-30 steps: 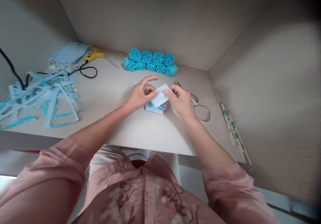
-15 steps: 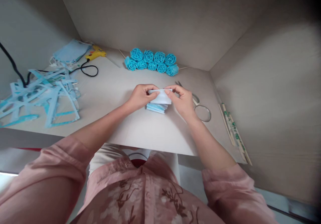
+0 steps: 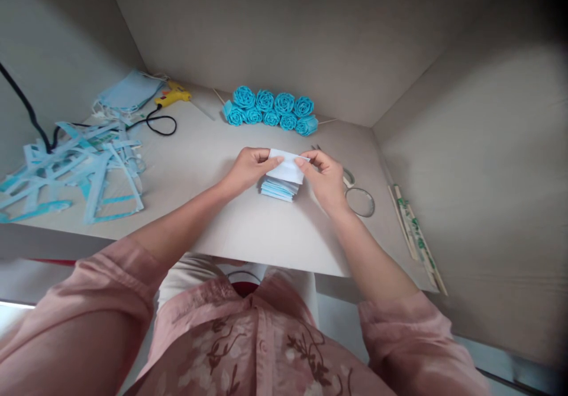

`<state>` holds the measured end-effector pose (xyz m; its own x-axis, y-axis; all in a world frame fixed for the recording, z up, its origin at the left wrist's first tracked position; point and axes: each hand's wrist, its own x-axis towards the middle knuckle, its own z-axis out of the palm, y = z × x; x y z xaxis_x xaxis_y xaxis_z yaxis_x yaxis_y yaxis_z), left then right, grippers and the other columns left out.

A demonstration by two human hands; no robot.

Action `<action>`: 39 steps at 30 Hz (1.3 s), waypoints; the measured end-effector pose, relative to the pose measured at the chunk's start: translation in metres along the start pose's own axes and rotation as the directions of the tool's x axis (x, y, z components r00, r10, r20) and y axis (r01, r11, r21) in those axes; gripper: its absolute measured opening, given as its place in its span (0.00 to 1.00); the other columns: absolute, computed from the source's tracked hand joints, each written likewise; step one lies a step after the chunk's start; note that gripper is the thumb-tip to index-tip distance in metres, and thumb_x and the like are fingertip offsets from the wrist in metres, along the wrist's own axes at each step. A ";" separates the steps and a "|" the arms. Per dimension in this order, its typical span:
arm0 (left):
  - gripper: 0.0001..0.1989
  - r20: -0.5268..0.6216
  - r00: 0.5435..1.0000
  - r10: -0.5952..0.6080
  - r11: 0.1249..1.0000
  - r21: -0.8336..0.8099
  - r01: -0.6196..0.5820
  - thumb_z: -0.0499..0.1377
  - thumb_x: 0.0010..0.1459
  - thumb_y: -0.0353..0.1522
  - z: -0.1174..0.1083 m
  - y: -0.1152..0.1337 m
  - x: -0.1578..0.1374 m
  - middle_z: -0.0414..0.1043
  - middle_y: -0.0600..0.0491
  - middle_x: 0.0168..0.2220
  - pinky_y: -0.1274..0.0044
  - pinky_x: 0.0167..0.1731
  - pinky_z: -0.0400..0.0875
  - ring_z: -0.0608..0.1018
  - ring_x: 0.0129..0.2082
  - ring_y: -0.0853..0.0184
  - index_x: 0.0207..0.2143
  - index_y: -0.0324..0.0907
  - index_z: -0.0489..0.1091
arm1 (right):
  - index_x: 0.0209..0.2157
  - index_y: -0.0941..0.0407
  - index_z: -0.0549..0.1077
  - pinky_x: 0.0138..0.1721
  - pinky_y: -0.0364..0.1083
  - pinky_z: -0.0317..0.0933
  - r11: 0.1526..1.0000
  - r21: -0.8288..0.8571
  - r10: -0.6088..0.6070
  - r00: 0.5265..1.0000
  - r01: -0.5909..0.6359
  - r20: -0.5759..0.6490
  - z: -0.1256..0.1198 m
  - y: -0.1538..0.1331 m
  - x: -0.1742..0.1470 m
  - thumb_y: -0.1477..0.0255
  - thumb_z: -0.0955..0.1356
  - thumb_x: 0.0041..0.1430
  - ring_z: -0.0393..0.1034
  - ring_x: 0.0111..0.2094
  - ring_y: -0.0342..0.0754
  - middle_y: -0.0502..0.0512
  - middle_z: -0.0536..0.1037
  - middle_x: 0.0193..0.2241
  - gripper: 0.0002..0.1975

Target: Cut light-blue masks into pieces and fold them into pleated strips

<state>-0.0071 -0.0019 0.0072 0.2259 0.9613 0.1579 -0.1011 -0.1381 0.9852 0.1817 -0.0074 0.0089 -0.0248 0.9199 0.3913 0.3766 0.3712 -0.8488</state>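
Note:
Between both hands is a small pale, nearly white rectangular piece (image 3: 284,170), thin like cut mask fabric. My left hand (image 3: 252,166) pinches its left side, thumb on top. My right hand (image 3: 323,176) grips the right side between thumb and fingers. Just below and partly behind it, a stack of light blue folded pieces (image 3: 279,189) lies on the table; the held piece hides its far part. Scissors (image 3: 348,177) lie beyond my right hand, partly covered by it. A roll of tape (image 3: 360,202) rests beside my right wrist.
Blue rosettes (image 3: 268,107) stand in two rows at the back. On the left are a heap of cut blue strips (image 3: 89,168), face masks (image 3: 129,90) and a yellow glue gun (image 3: 174,95) with a looped black cord. Wooden sticks (image 3: 415,230) lie along the right edge.
The held piece has tilted, its upper left corner rising and its right side slanting down. Both hands keep their pinch. The whole view has shifted slightly.

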 end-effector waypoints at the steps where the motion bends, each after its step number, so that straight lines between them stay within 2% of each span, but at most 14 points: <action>1: 0.20 -0.004 1.000 0.003 1.000 0.006 -0.003 0.67 0.45 0.45 0.000 0.000 0.000 0.74 0.54 0.25 0.80 0.26 0.65 0.72 0.25 0.72 0.30 0.35 0.77 | 0.31 0.54 0.76 0.36 0.44 0.59 1.000 0.001 0.001 1.000 -0.001 0.004 0.000 0.000 0.000 0.62 0.71 0.54 0.65 0.32 0.44 0.49 0.74 0.28 0.10; 7: 0.20 0.008 0.999 0.034 0.998 0.050 -0.035 0.65 0.48 0.46 -0.001 -0.001 0.001 0.75 0.53 0.26 0.80 0.26 0.65 0.72 0.26 0.71 0.31 0.36 0.77 | 0.31 0.54 0.76 0.38 0.45 0.60 1.000 -0.001 0.006 1.000 -0.006 0.027 0.000 0.000 0.000 0.61 0.71 0.53 0.67 0.32 0.44 0.49 0.75 0.28 0.10; 14: 0.19 0.048 0.996 0.075 0.982 0.171 -0.083 0.61 0.52 0.44 -0.003 -0.002 0.001 0.70 0.54 0.23 0.81 0.24 0.61 0.68 0.24 0.72 0.28 0.35 0.73 | 0.35 0.53 0.79 0.40 0.46 0.63 0.999 -0.001 -0.048 0.996 0.048 0.073 0.001 -0.004 -0.001 0.61 0.69 0.57 0.72 0.36 0.46 0.51 0.81 0.34 0.11; 19: 0.17 0.063 0.991 0.115 0.964 0.234 -0.126 0.58 0.54 0.43 -0.003 -0.002 0.001 0.66 0.56 0.22 0.81 0.23 0.59 0.66 0.23 0.73 0.26 0.36 0.70 | 0.32 0.54 0.79 0.40 0.45 0.63 0.984 -0.109 -0.132 0.989 0.138 0.063 0.003 -0.005 -0.002 0.64 0.69 0.58 0.73 0.35 0.46 0.51 0.81 0.32 0.09; 28: 0.17 0.067 0.993 0.099 0.973 0.204 -0.111 0.60 0.53 0.43 0.000 0.002 -0.001 0.68 0.55 0.23 0.81 0.25 0.61 0.68 0.24 0.73 0.27 0.36 0.71 | 0.30 0.55 0.77 0.35 0.45 0.61 0.977 -0.163 -0.136 0.990 0.140 0.033 0.004 -0.006 -0.004 0.65 0.69 0.57 0.69 0.30 0.45 0.49 0.78 0.26 0.08; 34: 0.19 0.083 0.996 0.031 0.992 0.120 -0.040 0.65 0.47 0.45 0.000 0.003 -0.001 0.69 0.55 0.22 0.82 0.23 0.61 0.68 0.23 0.74 0.25 0.36 0.70 | 0.31 0.55 0.75 0.36 0.44 0.61 0.996 -0.015 -0.091 0.993 0.091 -0.074 0.003 0.004 -0.001 0.63 0.68 0.58 0.67 0.30 0.43 0.49 0.76 0.27 0.10; 39: 0.20 0.063 0.997 0.046 0.995 0.089 -0.051 0.65 0.48 0.46 -0.002 0.001 0.001 0.71 0.53 0.22 0.81 0.24 0.63 0.68 0.22 0.74 0.23 0.37 0.70 | 0.32 0.55 0.75 0.34 0.43 0.61 0.992 0.121 -0.019 0.998 0.027 -0.067 0.004 0.016 0.003 0.61 0.69 0.57 0.66 0.29 0.43 0.49 0.75 0.27 0.11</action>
<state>-0.0091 -0.0007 0.0085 0.2814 0.9370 0.2067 -0.0259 -0.2080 0.9778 0.1835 0.0020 -0.0045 0.0307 0.9022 0.4302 0.2607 0.4083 -0.8748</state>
